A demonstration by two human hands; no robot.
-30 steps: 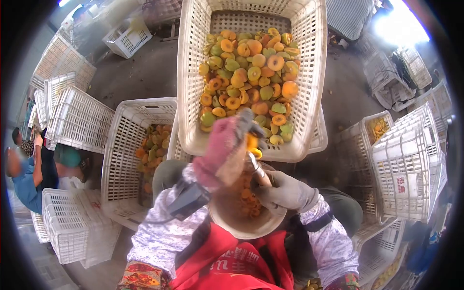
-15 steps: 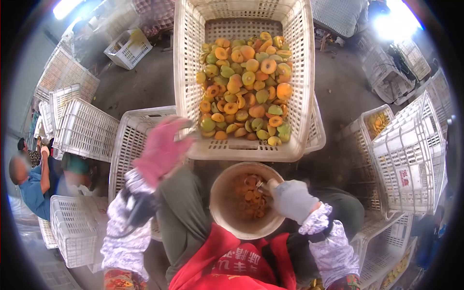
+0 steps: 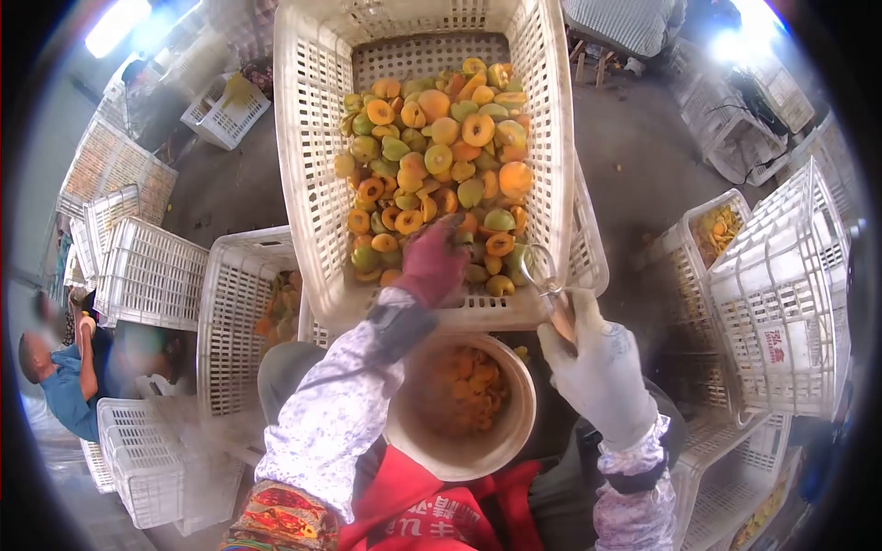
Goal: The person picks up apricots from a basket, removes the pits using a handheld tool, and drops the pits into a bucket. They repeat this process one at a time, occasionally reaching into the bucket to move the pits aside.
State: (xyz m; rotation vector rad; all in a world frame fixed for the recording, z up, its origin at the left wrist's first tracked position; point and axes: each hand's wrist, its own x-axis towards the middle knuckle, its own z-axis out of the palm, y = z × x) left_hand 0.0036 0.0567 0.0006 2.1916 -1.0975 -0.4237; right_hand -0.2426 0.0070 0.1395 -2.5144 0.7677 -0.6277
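A white plastic crate (image 3: 299, 174) holds many halved orange and green fruits (image 3: 413, 165). My left hand (image 3: 435, 264), in a dark pink glove, reaches into the near part of the fruit; its fingertips are among the pieces, and whether they hold one is hidden. My right hand (image 3: 597, 367), in a pale glove, is wrapped round the handle of a metal looped tool (image 3: 549, 285) at the crate's near right corner. Below the crate, a round bucket (image 3: 522, 404) contains small orange pieces (image 3: 469, 390).
Another crate (image 3: 220, 321) with fruit stands at the left. Stacked white crates (image 3: 781, 303) stand at the right, more (image 3: 152, 271) at the far left. A person in a blue shirt (image 3: 66, 376) is at the left edge. Red cloth (image 3: 441, 514) covers my lap.
My left hand has moved right from the crate's near left corner into the fruit. My right hand has lifted the tool out of the bucket towards the crate. The view has shifted.
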